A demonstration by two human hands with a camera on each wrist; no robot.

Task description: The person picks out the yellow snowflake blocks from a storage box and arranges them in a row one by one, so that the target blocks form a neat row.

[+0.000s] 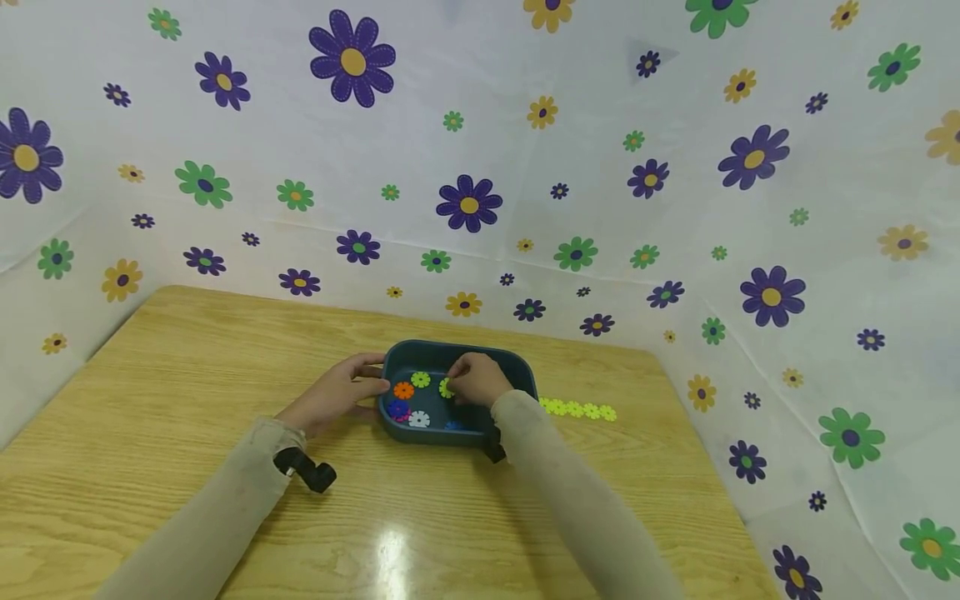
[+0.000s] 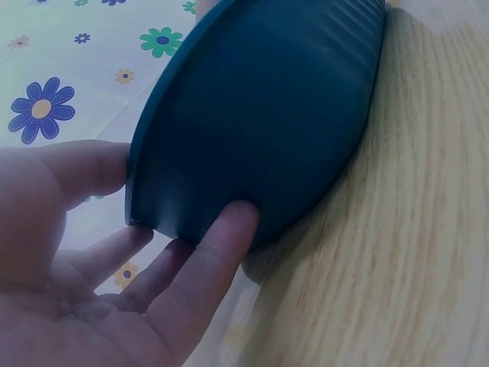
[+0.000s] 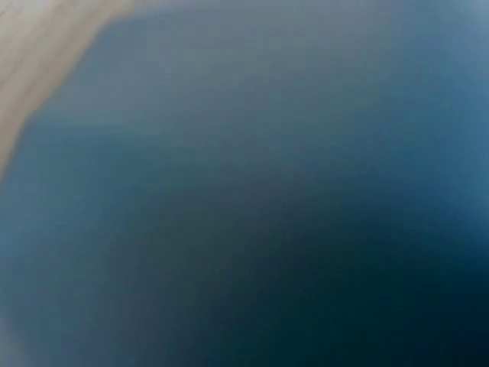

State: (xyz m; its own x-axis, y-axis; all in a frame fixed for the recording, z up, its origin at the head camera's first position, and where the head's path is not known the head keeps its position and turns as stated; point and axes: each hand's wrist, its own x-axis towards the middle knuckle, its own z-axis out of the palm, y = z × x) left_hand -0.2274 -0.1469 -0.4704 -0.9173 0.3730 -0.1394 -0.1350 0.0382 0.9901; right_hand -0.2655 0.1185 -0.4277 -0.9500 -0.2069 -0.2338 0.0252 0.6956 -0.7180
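Note:
A dark blue-green tray [image 1: 456, 439] stands on the table with flower-shaped plastic discs in it. My left hand [image 1: 339, 393] rests against the tray's left end; in the left wrist view its fairly straight fingers [image 2: 229, 229] touch the outer wall. Inside the tray, my right hand [image 1: 478, 380] pinches a yellow-green flower-shaped disc [image 1: 446, 388], partly hidden by the fingers. Nearby lie another yellow-green disc [image 1: 421, 379], an orange disc [image 1: 403, 390], a dark blue disc [image 1: 397, 408], a white disc [image 1: 418, 419] and a partly hidden blue disc [image 1: 453, 426]. The right wrist view is blurred blue.
A row of several yellow-green discs [image 1: 574, 409] extends over the table to the right of the tray. The wooden table [image 1: 225, 367] meets a white flower-printed sheet [image 1: 420, 150] at the back and sides. The right forearm crosses the tray's front right corner.

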